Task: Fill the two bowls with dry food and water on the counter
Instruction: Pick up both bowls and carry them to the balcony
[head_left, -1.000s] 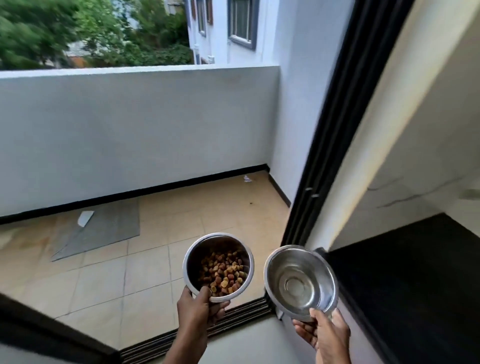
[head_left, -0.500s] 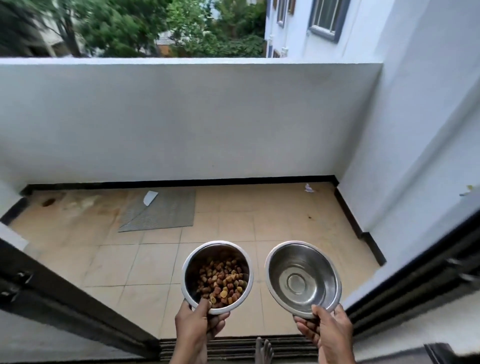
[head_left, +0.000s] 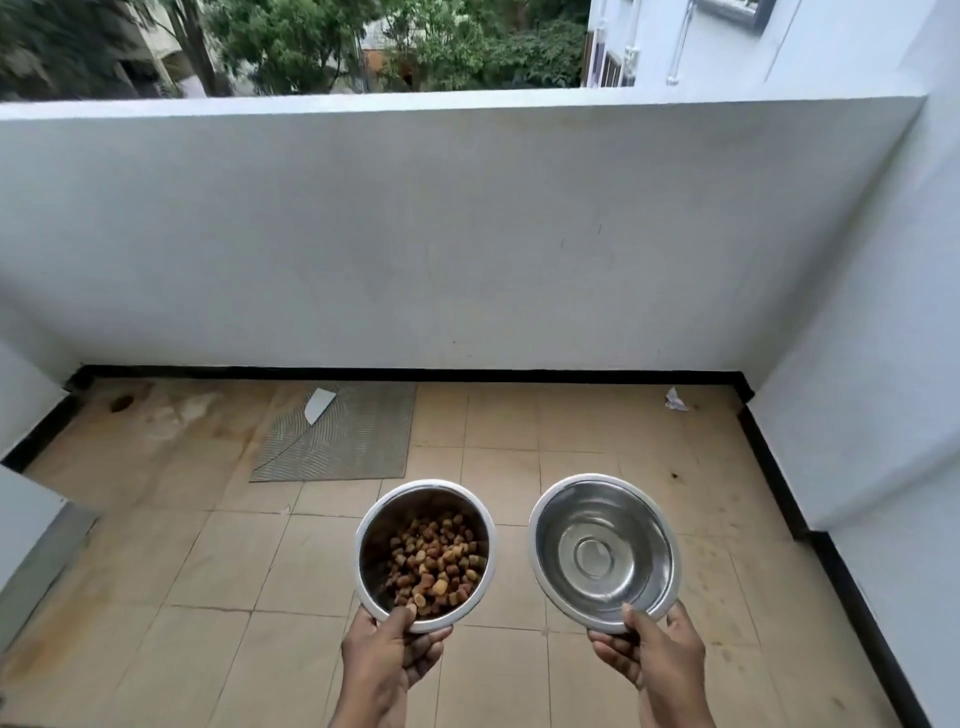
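Observation:
I carry two steel bowls over a tiled balcony floor. My left hand (head_left: 390, 656) grips the near rim of the left steel bowl (head_left: 375, 540), thumb inside, fingers underneath; brown and tan dry food (head_left: 435, 564) lies in its bottom. My right hand (head_left: 648, 656) grips the near rim of the wider right steel bowl (head_left: 561, 535) the same way. Faint ripples in the right bowl suggest clear water. Both bowls are held level, side by side, a small gap between them.
A grey ribbed mat (head_left: 343, 441) with a white scrap (head_left: 318, 405) lies on the tan tiles to the far left. A white parapet wall (head_left: 467, 234) closes the balcony ahead and a white wall (head_left: 883, 364) stands on the right. Crumpled paper (head_left: 675, 401) lies in the far right corner.
The view has swung left and moved out through the doorway onto the balcony; the black door frame has left the frame. Both hands keep the same hold on the bowls.

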